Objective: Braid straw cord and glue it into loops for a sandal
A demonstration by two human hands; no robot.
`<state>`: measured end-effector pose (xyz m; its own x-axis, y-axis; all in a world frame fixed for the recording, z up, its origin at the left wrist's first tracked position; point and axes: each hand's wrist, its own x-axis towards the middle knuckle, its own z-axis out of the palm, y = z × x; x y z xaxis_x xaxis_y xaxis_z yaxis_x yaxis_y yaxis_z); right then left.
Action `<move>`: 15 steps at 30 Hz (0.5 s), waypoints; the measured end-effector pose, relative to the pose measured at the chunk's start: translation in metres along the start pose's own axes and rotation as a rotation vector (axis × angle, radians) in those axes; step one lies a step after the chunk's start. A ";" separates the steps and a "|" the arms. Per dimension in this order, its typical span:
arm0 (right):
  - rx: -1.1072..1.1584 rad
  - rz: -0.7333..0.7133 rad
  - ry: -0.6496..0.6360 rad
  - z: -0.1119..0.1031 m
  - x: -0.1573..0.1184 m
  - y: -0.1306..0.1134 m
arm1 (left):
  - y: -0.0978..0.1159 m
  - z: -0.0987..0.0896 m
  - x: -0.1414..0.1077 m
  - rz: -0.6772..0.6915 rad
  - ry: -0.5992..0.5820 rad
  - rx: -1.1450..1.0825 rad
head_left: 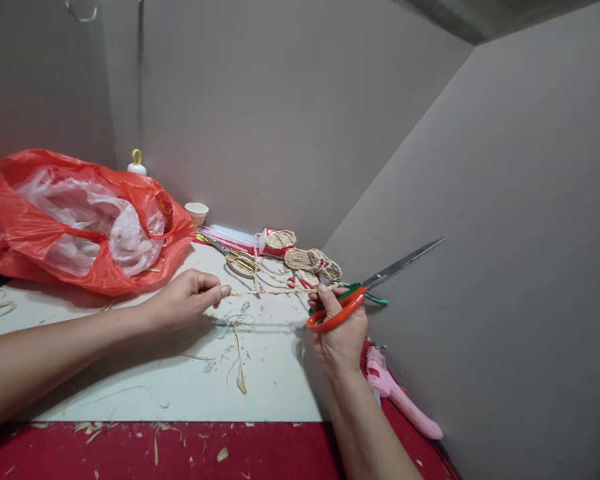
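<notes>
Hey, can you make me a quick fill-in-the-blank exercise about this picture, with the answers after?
1. The orange-handled scissors are in the ____ hand.
2. A thin cord stretches from there to the ____ hand.
3. The glue gun is coloured ____.
4. Crumpled white plastic shows inside the ____ bag.

Missing words: right; left; pink; red.

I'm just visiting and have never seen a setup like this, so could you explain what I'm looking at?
There is no machine: these are a person's own bare hands, pictured by one camera worn on the head, looking forward and down. The left hand pinches a straw-coloured cord that stretches across to the right hand, which also holds orange-handled scissors. Below lies a white board on a red surface, with dry scraps scattered about. Toward the back are coiled cord and a paper cup; a red plastic bag sits at left, and a pink tool, perhaps a glue gun, lies at right.
</notes>
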<state>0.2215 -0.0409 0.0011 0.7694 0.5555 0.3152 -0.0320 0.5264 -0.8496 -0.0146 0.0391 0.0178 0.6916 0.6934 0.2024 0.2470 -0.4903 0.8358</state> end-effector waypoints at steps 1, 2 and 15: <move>0.003 0.001 -0.001 0.001 -0.001 0.000 | -0.001 -0.002 0.001 0.019 0.053 0.095; 0.005 0.000 -0.001 0.002 -0.002 -0.001 | -0.002 -0.005 0.001 0.033 0.109 0.196; 0.007 -0.019 0.063 -0.007 0.010 -0.007 | -0.038 -0.038 0.016 -0.074 0.430 0.624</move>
<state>0.2344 -0.0433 0.0071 0.8086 0.5038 0.3039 -0.0211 0.5410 -0.8407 -0.0390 0.0889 0.0083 0.3643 0.8179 0.4453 0.7087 -0.5537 0.4373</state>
